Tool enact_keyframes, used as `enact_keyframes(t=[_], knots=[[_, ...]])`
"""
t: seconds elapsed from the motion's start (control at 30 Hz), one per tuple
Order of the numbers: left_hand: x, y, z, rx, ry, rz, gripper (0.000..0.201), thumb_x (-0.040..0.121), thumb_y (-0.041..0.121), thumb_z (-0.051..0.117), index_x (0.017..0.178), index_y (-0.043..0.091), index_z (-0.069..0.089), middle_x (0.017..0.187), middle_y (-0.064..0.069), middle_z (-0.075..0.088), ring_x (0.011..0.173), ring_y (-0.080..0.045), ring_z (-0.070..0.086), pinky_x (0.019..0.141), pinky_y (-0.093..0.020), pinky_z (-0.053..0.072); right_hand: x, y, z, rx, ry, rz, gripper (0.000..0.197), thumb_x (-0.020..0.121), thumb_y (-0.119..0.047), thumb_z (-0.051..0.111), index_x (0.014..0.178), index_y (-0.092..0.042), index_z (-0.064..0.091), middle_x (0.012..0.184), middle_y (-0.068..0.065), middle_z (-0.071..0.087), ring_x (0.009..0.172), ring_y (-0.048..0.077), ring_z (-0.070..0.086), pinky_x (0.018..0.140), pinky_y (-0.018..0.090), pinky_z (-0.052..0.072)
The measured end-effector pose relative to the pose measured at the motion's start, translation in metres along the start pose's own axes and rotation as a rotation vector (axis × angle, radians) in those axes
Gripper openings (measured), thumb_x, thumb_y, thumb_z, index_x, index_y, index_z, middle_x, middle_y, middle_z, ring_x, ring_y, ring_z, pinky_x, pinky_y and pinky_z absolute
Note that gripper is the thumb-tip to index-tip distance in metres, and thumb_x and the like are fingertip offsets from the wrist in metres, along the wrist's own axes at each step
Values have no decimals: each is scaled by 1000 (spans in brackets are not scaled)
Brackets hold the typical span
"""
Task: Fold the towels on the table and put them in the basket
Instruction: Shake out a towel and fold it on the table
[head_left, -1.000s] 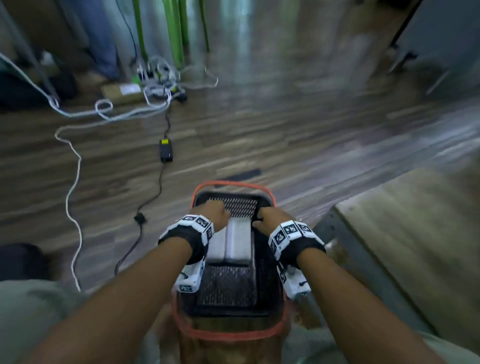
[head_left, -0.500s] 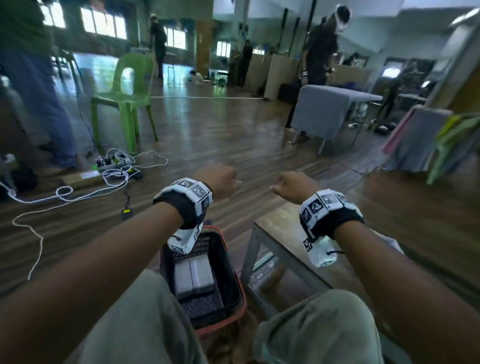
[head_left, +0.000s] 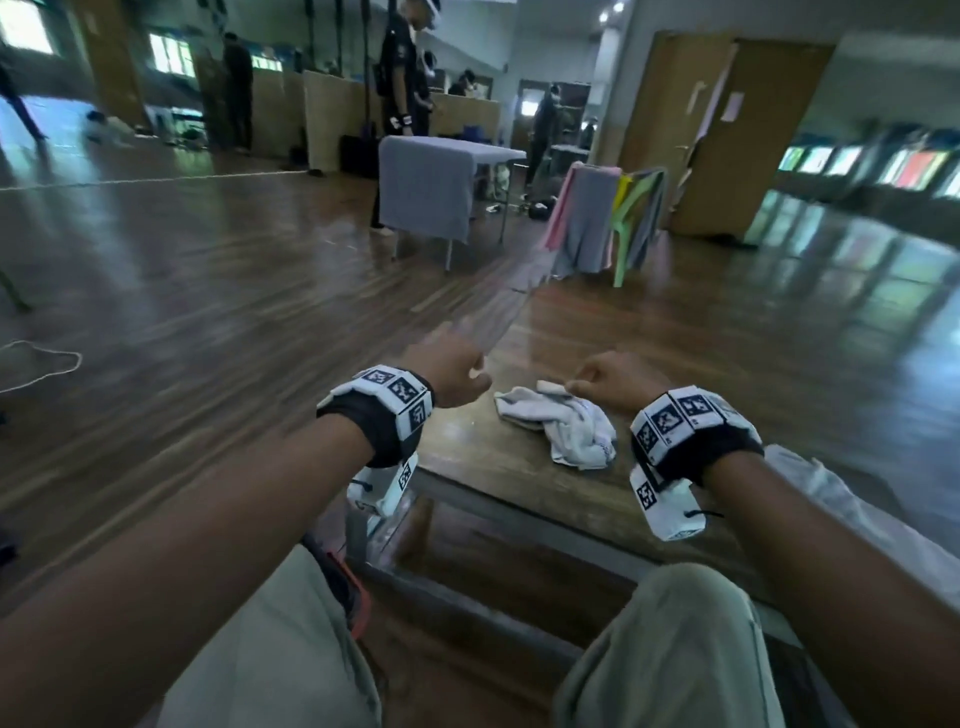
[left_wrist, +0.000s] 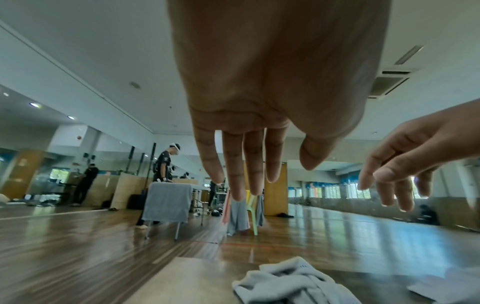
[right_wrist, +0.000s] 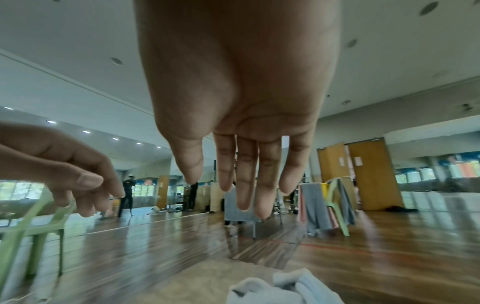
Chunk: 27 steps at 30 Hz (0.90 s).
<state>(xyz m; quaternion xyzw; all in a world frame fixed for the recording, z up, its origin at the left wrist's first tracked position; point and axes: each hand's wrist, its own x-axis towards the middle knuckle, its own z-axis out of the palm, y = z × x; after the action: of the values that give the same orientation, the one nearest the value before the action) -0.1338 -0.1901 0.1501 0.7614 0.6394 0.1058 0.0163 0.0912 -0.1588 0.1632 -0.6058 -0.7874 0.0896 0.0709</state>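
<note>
A crumpled white towel (head_left: 561, 428) lies on the low wooden table (head_left: 514, 473) in front of me. Both my hands hover just above its far edge and hold nothing. My left hand (head_left: 452, 366) is off its left corner, and my right hand (head_left: 602, 379) is over its right side. The wrist views show the fingers (left_wrist: 240, 181) (right_wrist: 245, 185) hanging straight and relaxed above the towel (left_wrist: 291, 284) (right_wrist: 279, 289). Another white cloth (head_left: 826, 499) lies on the table beside my right forearm. Only a bit of the basket's orange rim (head_left: 358, 603) shows, behind my left knee.
Further off stand a table draped in grey cloth (head_left: 428, 189), a person behind it, and a green chair hung with cloths (head_left: 605, 223). A white cable (head_left: 47, 364) lies on the wooden floor at the left. My knees sit close against the table's near edge.
Both hands have left the folded towel in the basket, risen and swung right over the crumpled towel on the table. The head view turned from the basket up to the table.
</note>
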Motion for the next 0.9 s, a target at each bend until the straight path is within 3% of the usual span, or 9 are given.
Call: enact_keyframes(t=[0.17, 0.3, 0.47, 0.63, 0.77, 0.9], knots=[[38, 33, 46, -54, -98, 74, 35, 91, 46, 46, 111, 21, 58, 120, -3, 60, 104, -26, 57, 79, -31, 42, -2, 60, 17, -9, -27, 108, 30, 88, -41, 58, 103, -19, 70, 111, 4, 68, 101, 24, 62, 85, 35, 49], [71, 56, 89, -103, -153, 135, 31, 91, 38, 47, 108, 16, 62, 115, -4, 60, 100, -26, 58, 79, -33, 45, 13, 105, 50, 18, -80, 187, 27, 84, -44, 59, 98, -24, 69, 108, -1, 69, 100, 22, 62, 90, 41, 49], [111, 72, 151, -73, -196, 248, 21, 89, 25, 48, 82, 14, 65, 98, -7, 68, 88, -27, 60, 74, -35, 45, 40, 141, 101, -3, -112, 186, 25, 81, -36, 60, 103, -29, 68, 115, -3, 67, 107, 21, 61, 94, 39, 47], [144, 77, 196, -81, -151, 354, 26, 88, 24, 50, 109, 21, 66, 122, 2, 62, 112, -22, 56, 79, -34, 38, 71, 156, 151, -127, -31, 68, 35, 83, -33, 57, 117, -29, 61, 120, -6, 63, 116, 18, 54, 94, 38, 43], [161, 83, 214, -80, -168, 304, 26, 88, 27, 50, 110, 20, 62, 117, -4, 63, 108, -26, 56, 86, -39, 39, 93, 162, 169, -222, 34, 42, 38, 86, -29, 55, 123, -23, 56, 123, -1, 55, 119, 22, 46, 92, 39, 36], [172, 85, 230, -114, -123, 217, 19, 83, 26, 58, 93, 11, 65, 101, -9, 64, 97, -30, 58, 75, -35, 39, 104, 167, 178, -316, 25, 19, 22, 88, -28, 54, 107, -24, 63, 111, -1, 60, 111, 21, 49, 88, 38, 32]])
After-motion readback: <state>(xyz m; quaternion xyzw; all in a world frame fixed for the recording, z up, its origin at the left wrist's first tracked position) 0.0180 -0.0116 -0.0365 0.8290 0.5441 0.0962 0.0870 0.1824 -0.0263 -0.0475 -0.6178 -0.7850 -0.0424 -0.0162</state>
